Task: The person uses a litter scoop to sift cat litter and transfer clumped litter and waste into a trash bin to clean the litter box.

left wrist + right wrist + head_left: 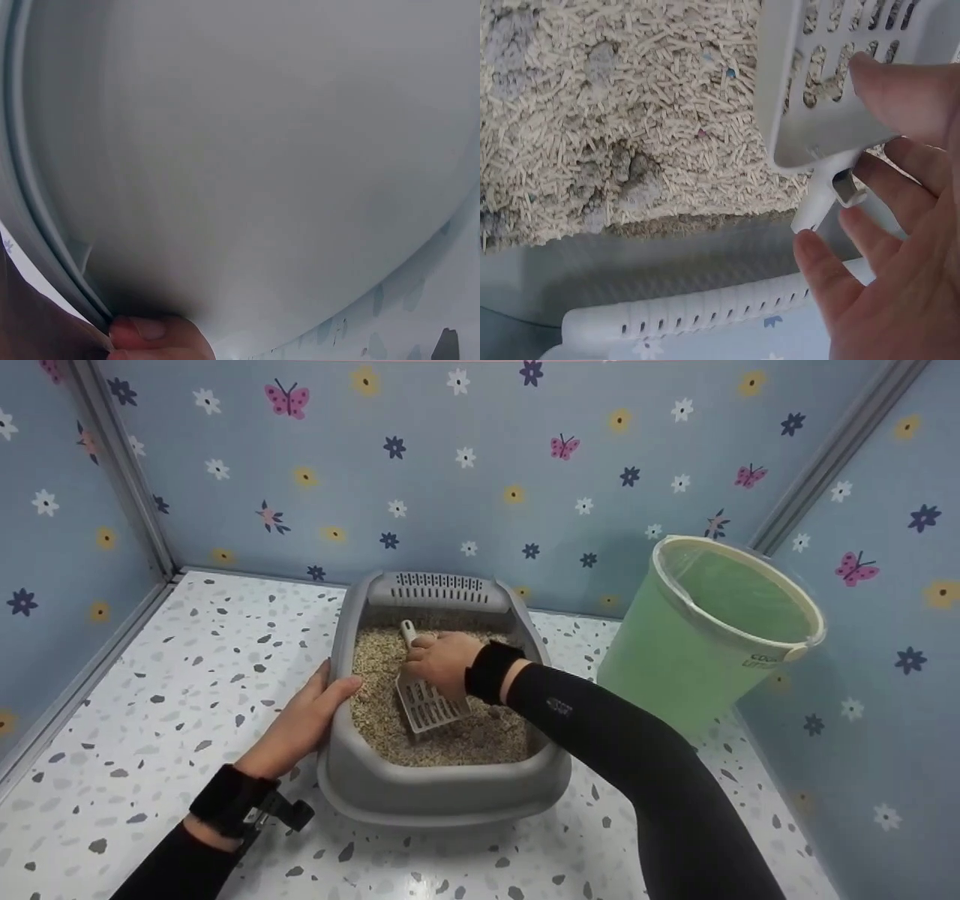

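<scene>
A grey litter box (450, 795) stands on the floor, filled with beige pellet litter (667, 90). My left hand (304, 724) grips its left rim, thumb over the top; in the left wrist view fingers (161, 341) curl under the rim against the outer wall. Inside the box, my right hand (446, 660) holds a pale slotted litter scoop (431, 705) where blade and handle meet. The scoop's handle points to the far side. In the right wrist view my thumb lies on the slotted blade and several fingers spread near the handle. Greyish clumps (634, 180) lie in the litter.
A green bin (660, 660) with a cream rim and a clear liner stands to the right of the box. Flower-patterned wall panels (465, 495) enclose the back and both sides. The speckled floor (187, 682) surrounds the box.
</scene>
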`<state>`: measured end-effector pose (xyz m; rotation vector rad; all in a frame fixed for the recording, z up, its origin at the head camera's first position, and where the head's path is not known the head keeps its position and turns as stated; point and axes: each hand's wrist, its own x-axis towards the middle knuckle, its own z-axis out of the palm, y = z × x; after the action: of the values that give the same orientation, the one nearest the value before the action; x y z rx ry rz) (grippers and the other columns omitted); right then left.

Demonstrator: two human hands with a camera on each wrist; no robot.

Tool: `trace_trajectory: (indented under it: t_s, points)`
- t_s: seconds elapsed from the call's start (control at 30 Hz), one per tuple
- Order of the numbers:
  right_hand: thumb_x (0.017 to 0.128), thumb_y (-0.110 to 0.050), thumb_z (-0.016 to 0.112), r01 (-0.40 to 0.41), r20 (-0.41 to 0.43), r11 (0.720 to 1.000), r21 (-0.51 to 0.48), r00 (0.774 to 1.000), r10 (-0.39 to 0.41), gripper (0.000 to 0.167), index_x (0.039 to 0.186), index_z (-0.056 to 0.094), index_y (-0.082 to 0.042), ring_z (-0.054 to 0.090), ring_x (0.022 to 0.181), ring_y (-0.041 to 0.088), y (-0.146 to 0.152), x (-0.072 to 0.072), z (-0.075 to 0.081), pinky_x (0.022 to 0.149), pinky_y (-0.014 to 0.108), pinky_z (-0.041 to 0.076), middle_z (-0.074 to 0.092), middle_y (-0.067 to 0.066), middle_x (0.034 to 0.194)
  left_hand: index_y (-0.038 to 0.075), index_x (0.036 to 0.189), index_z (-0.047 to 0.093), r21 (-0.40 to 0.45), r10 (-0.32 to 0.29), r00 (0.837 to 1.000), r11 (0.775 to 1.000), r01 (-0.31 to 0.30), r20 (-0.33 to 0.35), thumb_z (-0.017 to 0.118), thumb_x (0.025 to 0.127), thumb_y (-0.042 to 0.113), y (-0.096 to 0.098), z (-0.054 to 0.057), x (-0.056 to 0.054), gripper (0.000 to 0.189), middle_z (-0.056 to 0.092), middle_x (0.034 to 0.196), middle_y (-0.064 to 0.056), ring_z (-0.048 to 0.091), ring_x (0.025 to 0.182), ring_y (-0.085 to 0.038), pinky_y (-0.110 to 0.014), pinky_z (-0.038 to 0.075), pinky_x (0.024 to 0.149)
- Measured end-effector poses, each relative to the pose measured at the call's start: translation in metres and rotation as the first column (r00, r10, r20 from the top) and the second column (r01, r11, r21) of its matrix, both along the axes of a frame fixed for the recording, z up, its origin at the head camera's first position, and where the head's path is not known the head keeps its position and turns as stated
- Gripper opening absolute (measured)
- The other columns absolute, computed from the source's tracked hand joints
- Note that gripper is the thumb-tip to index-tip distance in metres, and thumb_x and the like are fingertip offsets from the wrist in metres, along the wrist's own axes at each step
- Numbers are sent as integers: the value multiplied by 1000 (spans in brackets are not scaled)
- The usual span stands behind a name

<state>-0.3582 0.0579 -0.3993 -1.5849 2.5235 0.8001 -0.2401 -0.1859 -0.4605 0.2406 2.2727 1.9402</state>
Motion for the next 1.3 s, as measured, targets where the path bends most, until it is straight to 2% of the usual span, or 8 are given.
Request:
trace_trajectory:
  t_s: [0.27, 0.47, 0.53, 0.7, 0.9, 1.07, 1.2, 1.3]
  points:
    - [116, -20, 63, 89, -65, 993, 71, 994, -84, 20, 128, 78, -16, 68, 118, 22, 7, -7, -5, 94, 38, 62, 76, 3, 126, 21, 181, 2, -30, 7, 1000, 1000, -8, -11, 52, 116, 54, 0, -2, -2, 88, 19, 181, -28, 35, 158, -44, -65, 30, 127]
    - [120, -34, 54, 204, 30, 979, 10, 979, -204, 37, 111, 83, -13, 73, 102, 29, 21, -12, 0, 86, 44, 63, 79, 7, 110, 22, 181, 2, -41, 9, 1000, 999, -10, -16, 52, 116, 55, 1, -2, -1, 89, 22, 179, -29, 39, 156, -44, -67, 30, 128]
    - [119, -36, 56, 221, 54, 975, 2, 974, -221, 37, 106, 82, -13, 72, 100, 31, 23, -12, 1, 86, 45, 60, 79, 7, 106, 22, 181, 3, -43, 10, 1000, 999, -11, -22, 52, 116, 55, 1, -1, -1, 88, 20, 180, -28, 36, 158, -45, -68, 28, 129]
    - [109, -26, 71, 235, 55, 970, 54, 970, -238, 15, 98, 77, -18, 61, 102, 28, 25, -14, 3, 90, 40, 52, 74, 2, 100, 24, 181, 3, -39, 8, 1000, 999, -9, -18, 52, 116, 55, 1, -1, 0, 88, 21, 180, -28, 38, 157, -47, -69, 31, 127]
    - [107, -20, 66, 262, 139, 965, 10, 955, -261, 16, 92, 64, -16, 46, 78, 21, 24, -20, 18, 83, 38, 37, 52, -1, 76, 23, 181, 4, -16, 1, 1000, 1000, -2, -15, 52, 116, 55, 1, -2, 1, 87, 21, 180, -26, 38, 156, -44, -64, 34, 125]
    - [103, -31, 79, 297, 158, 954, 44, 941, -301, 17, 95, 76, -16, 57, 70, 17, 23, -17, 43, 75, 39, 56, 71, -2, 83, 21, 181, 5, -20, 2, 1000, 1000, -2, -28, 53, 116, 53, 1, -3, 1, 87, 18, 181, -25, 32, 160, -43, -65, 27, 129]
    - [100, -31, 85, 329, 179, 939, 96, 923, -342, 19, 101, 84, -11, 67, 80, 22, 23, -10, 62, 79, 41, 61, 81, 4, 99, 22, 181, 5, -43, 10, 1000, 999, -11, -29, 53, 115, 56, 0, -2, 1, 88, 20, 181, -25, 34, 160, -45, -68, 26, 129]
    - [99, -22, 85, 321, 156, 943, 84, 931, -331, 14, 106, 84, -10, 69, 83, 23, 25, -6, 72, 81, 39, 61, 81, 6, 102, 23, 181, 6, -57, 14, 999, 998, -16, -31, 53, 114, 60, -1, -1, 1, 90, 22, 180, -25, 36, 159, -47, -70, 28, 128]
